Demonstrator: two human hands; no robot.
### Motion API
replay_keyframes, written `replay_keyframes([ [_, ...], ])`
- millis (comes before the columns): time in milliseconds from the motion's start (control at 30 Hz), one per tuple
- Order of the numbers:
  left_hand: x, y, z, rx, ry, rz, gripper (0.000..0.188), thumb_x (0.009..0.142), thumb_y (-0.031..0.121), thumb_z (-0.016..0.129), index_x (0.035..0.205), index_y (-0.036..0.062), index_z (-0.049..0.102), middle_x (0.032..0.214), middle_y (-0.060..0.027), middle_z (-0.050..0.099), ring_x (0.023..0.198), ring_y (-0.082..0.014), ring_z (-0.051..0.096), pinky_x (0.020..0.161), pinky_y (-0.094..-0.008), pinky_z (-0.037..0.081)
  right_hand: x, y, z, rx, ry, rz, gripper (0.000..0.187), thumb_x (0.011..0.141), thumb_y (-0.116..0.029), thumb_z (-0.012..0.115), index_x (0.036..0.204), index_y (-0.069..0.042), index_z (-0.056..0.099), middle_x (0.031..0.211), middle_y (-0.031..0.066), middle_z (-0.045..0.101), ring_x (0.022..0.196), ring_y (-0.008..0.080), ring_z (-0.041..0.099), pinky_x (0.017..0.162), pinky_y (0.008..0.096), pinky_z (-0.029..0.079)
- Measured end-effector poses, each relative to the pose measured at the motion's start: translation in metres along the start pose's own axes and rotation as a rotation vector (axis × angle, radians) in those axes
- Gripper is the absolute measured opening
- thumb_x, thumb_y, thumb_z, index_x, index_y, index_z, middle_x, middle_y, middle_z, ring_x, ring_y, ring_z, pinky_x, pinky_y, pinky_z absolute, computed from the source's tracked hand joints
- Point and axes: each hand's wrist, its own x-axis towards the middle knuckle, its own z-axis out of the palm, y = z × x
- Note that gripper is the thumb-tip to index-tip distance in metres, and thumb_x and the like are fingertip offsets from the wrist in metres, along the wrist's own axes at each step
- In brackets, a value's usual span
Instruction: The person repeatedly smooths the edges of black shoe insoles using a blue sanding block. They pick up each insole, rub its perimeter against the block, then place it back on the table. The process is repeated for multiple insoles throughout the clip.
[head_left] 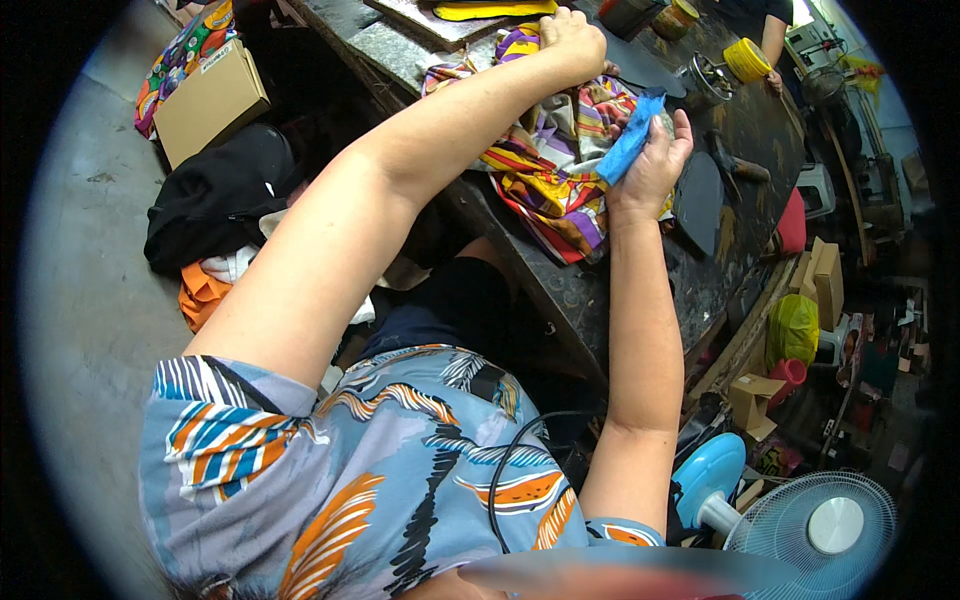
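A heap of patterned cloth in yellow, red, purple and grey is bunched at the near edge of the dark worktable. My left hand is curled into a fist at the cloth's far side, knuckles up. Its fingertips are hidden, so what they grip cannot be seen. At the right side of the cloth, my right hand holds a bright blue strip that looks like fabric. The thumb shows beside the strip, and the other fingers are partly hidden behind it.
On the dark table lie a hammer and flat dark discs. A yellow cup-like container stands farther off, near another person's hand. A cardboard box and black cloth are at left; a fan stands lower right.
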Motion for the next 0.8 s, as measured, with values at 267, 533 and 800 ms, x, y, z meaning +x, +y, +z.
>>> replay_keyframes([
  [267,-0.005,-0.004,-0.019,-0.578,0.38,-0.118,0.033,0.075,0.033,0.072,0.096,0.01,0.06,0.098,-0.0154,0.059,0.106,-0.0347,0.049,0.086,-0.0506,0.034,0.001,0.0,-0.001,-0.036,0.008,-0.01,0.038,0.094,-0.006,0.046,0.128,-0.007,0.032,0.091,0.0109,0.059,0.071,0.0173,0.063,0.061,0.0312,0.057],
  [533,-0.036,-0.033,-0.105,-1.515,0.696,-0.191,0.02,0.089,0.012,0.063,0.104,-0.0011,0.058,0.092,-0.0102,0.065,0.082,-0.0185,0.06,0.074,-0.0307,0.047,0.002,0.004,-0.006,0.024,0.04,0.014,0.023,0.094,-0.005,0.044,0.117,-0.005,0.04,0.096,0.0131,0.059,0.078,0.0196,0.064,0.066,0.0328,0.058],
  [800,-0.158,-0.029,-0.074,-2.381,-0.011,-0.377,0.029,0.085,0.005,0.067,0.112,0.0028,0.059,0.105,-0.0106,0.066,0.095,-0.0218,0.066,0.081,-0.0381,0.057,0.025,-0.004,-0.016,0.078,-0.014,0.168,0.022,0.096,-0.008,0.042,0.118,-0.005,0.043,0.099,0.0154,0.059,0.08,0.0248,0.064,0.066,0.0387,0.06],
])
